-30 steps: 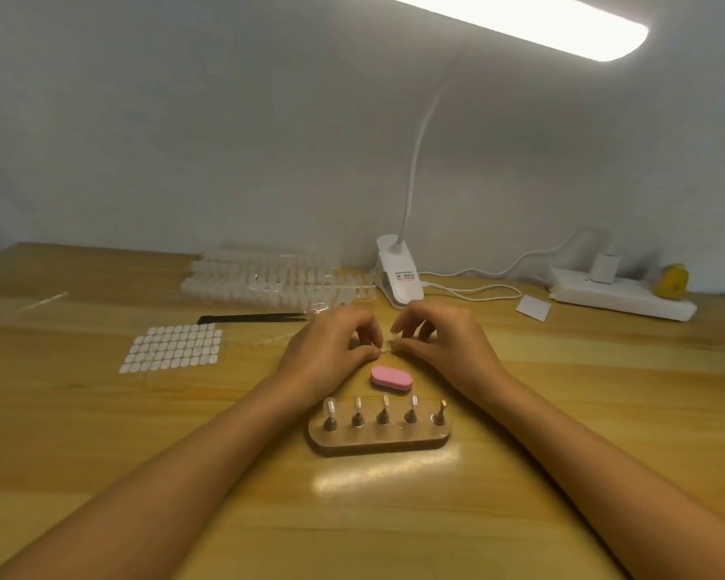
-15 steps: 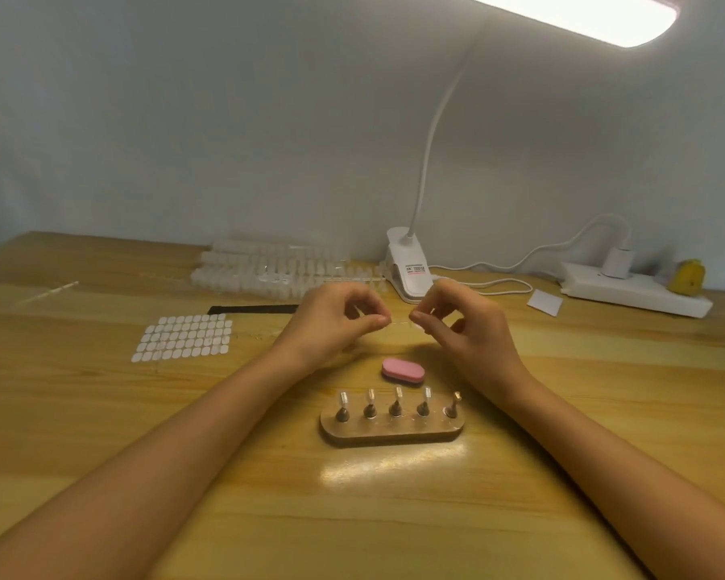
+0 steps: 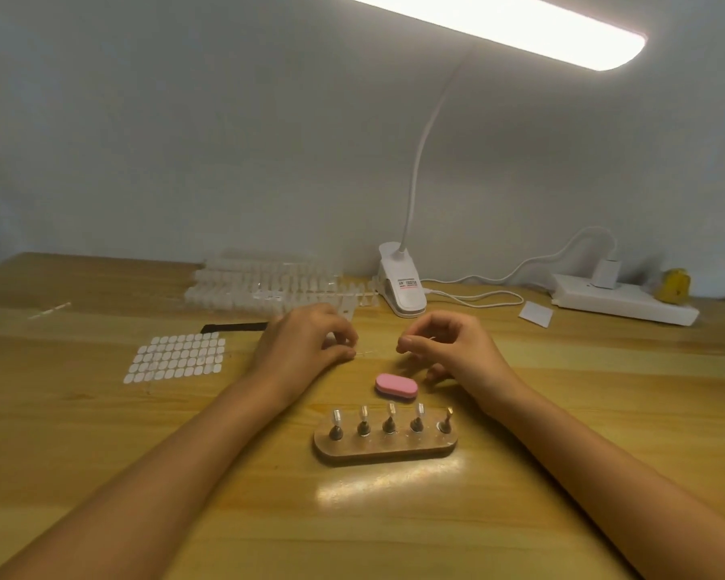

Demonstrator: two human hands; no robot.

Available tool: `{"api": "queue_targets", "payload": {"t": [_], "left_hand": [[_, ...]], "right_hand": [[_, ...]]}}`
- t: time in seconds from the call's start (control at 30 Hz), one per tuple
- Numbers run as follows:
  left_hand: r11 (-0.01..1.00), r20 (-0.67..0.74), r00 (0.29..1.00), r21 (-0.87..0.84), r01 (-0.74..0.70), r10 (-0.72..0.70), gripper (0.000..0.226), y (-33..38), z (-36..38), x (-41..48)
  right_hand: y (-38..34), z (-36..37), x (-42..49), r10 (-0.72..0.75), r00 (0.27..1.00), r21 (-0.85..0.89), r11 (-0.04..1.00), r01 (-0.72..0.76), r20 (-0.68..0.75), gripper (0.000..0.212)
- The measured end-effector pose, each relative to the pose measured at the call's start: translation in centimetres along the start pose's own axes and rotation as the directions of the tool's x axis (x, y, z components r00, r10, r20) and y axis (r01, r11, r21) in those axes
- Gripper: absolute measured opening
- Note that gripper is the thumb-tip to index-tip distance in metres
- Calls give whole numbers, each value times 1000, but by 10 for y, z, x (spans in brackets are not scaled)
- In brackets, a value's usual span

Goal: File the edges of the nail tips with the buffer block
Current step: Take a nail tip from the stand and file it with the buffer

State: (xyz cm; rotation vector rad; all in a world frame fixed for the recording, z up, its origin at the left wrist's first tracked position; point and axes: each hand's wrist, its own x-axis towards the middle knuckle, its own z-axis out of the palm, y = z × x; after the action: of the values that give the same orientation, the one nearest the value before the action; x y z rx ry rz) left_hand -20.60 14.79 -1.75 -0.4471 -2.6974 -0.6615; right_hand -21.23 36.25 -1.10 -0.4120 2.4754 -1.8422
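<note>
The pink oval buffer block (image 3: pixel 395 385) lies on the wooden table (image 3: pixel 101 433), between my hands and nearer to me. In front of it stands a wooden holder (image 3: pixel 384 447) with five pegs, each topped by a small nail tip (image 3: pixel 336 417). My left hand (image 3: pixel 306 345) pinches the end of a thin clear strip (image 3: pixel 363 352) that pokes out to the right. My right hand (image 3: pixel 448 349) has thumb and forefinger pinched on a tiny clear nail tip (image 3: pixel 431 339), barely visible. A gap separates the two hands. Neither touches the buffer block.
Rows of clear nail-tip strips (image 3: pixel 268 282) lie at the back, with a black file (image 3: pixel 233 327) and a sheet of white stickers (image 3: pixel 176 357) to the left. A clip lamp (image 3: pixel 402 286), its cable, a white card (image 3: pixel 535 313) and a power strip (image 3: pixel 624 303) stand back right.
My hands were joined on the clear strip a second ago. They have since pulled apart, the right hand moving rightward with a small piece.
</note>
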Motion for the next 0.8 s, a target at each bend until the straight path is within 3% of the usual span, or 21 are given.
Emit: {"api": "queue_targets", "payload": {"t": [0.07, 0.17, 0.23, 0.37, 0.53, 0.6, 0.67, 0.73, 0.8], "left_hand": [[999, -71, 997, 31, -31, 33, 26, 3, 0, 0], [967, -85, 993, -233, -101, 83, 25, 15, 0, 1], [953, -68, 993, -283, -110, 94, 19, 23, 2, 1], [959, -112, 989, -258, -119, 92, 13, 24, 9, -1], [979, -187, 968, -78, -186, 169, 15, 25, 8, -6], [985, -218, 969, -98, -144, 120, 12, 25, 7, -7], [979, -222, 975, -195, -55, 11, 9, 24, 8, -7], [933, -186, 978, -358, 21, -93, 8, 25, 9, -6], [866, -134, 981, -498, 53, -137, 7, 27, 9, -5]], "right_hand": [[-1, 3, -1, -40, 999, -66, 997, 39, -4, 3], [-1, 7, -1, -98, 995, -124, 988, 95, -19, 4], [-2, 10, 0, -124, 992, -116, 986, 120, -24, 4], [-3, 14, -2, -104, 994, -72, 992, 101, -33, 6], [-7, 9, 0, 43, 997, -64, 997, -39, 58, 15], [-9, 1, 2, 60, 992, -77, 996, -51, 107, 13], [-11, -7, 5, 36, 981, -237, 972, 9, 189, 5], [-13, -9, 6, 76, 945, -427, 901, 72, 318, 12], [-11, -6, 6, 111, 919, -506, 856, 105, 378, 23]]}}
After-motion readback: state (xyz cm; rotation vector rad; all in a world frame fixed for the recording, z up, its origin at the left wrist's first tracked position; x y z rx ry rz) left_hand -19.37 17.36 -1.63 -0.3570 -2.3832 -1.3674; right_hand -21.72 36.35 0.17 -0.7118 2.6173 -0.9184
